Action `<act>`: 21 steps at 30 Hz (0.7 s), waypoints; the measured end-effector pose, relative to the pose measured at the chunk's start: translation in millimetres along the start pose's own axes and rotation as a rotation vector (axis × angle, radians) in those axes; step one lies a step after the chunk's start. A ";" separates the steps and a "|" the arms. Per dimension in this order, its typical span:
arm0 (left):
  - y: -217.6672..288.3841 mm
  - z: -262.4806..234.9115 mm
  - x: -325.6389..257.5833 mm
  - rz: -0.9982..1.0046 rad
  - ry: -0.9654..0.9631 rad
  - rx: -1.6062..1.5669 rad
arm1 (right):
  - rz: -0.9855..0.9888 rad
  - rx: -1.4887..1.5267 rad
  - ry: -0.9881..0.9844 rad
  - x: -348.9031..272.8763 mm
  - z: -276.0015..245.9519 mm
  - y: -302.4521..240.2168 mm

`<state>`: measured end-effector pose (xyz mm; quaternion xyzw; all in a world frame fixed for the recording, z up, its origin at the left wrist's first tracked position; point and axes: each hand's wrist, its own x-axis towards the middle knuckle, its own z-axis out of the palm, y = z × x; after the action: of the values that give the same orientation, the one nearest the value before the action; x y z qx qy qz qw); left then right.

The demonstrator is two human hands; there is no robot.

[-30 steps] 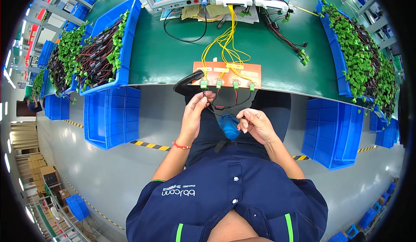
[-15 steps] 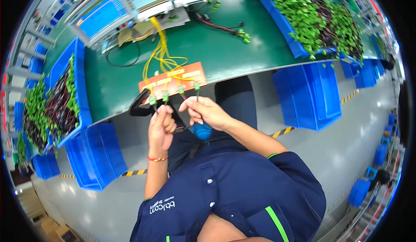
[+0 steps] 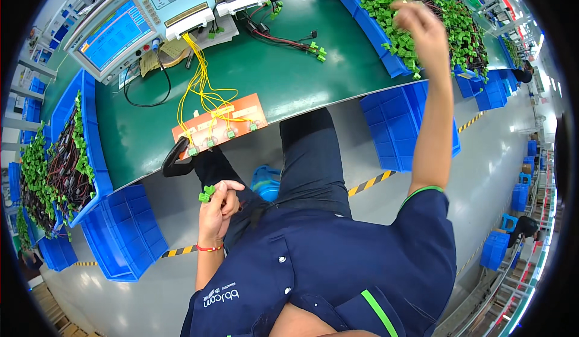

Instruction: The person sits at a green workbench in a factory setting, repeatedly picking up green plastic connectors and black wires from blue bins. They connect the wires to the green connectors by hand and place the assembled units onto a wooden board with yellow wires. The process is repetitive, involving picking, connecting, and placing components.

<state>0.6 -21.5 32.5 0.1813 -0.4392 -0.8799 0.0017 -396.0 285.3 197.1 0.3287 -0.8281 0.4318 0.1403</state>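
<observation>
Some green connectors (image 3: pixel 207 193) now sit gripped in the curled fingers of the left hand (image 3: pixel 222 207), off the orange test board (image 3: pixel 247 102) — apparently unplugged, freeing it — while the right hand (image 3: pixel 425 28), fingers loosely bent, has moved over the blue bin (image 3: pixel 371 36), its hold unclear.

"What's in the left hand (image 3: pixel 221 209)?"
"Green connectors (image 3: pixel 207 193), held by the fingers."
"And the right hand (image 3: pixel 424 29)?"
"Over the blue bin (image 3: pixel 368 32) of harnesses (image 3: pixel 464 32) (whether it touches any, I can't tell), well apart from the orange board (image 3: pixel 246 105) and yellow wires (image 3: pixel 196 86)."
</observation>
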 end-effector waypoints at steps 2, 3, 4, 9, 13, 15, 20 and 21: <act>-0.2 7.4 4.7 0.046 0.032 0.073 | -0.024 -0.192 0.043 57.1 -35.9 59.5; 0.2 11.1 4.9 0.065 0.060 0.123 | -0.046 -0.372 -0.074 80.8 -44.4 83.1; -1.8 12.3 4.5 0.082 0.085 0.168 | -0.122 -0.582 -0.175 94.9 -43.3 91.9; -7.3 14.7 -3.8 0.061 0.128 0.179 | -0.184 -0.764 -0.222 118.8 -27.5 120.0; -9.3 8.7 -10.4 0.037 0.167 0.237 | 0.189 -0.385 -0.186 137.6 -55.2 129.0; -9.5 3.8 -11.1 0.025 0.158 0.220 | 0.285 -0.199 -0.178 143.1 -66.8 131.1; -6.5 9.0 -3.8 0.044 0.110 0.223 | 0.143 0.460 0.238 175.9 -112.2 113.1; -6.6 11.9 -0.6 0.053 0.084 0.219 | 0.120 0.282 0.356 186.4 -147.5 124.2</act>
<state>-1.7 -8.1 34.1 0.2054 -0.5370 -0.8179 0.0237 -625.1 376.5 302.7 0.2140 -0.7398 0.6019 0.2110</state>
